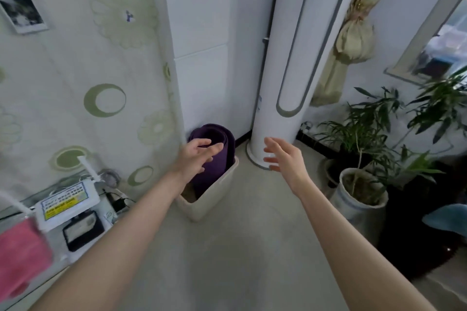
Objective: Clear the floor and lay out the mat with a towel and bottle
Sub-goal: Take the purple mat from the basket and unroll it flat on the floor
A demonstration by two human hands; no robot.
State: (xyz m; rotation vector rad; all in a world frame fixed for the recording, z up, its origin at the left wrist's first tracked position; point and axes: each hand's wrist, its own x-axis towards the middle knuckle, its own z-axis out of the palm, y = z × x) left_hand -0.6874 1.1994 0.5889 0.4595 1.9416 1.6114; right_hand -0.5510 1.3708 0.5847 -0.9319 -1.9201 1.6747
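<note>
A rolled purple mat (pixel 217 159) stands upright in a beige bin (pixel 212 199) in the corner by the wall. My left hand (pixel 195 156) is open, fingers spread, right in front of the roll's upper part, touching or nearly touching it. My right hand (pixel 283 156) is open too, palm facing left, a short way to the right of the mat and apart from it. A pink towel (pixel 20 257) lies on the glass table at the lower left. No bottle is in view.
A tall white tower fan (pixel 285 83) stands just right of the bin. Potted plants (pixel 364 159) crowd the right side. A glass table (pixel 58 267) at the left carries a white router and a dark box. Beige floor (pixel 232 260) lies between.
</note>
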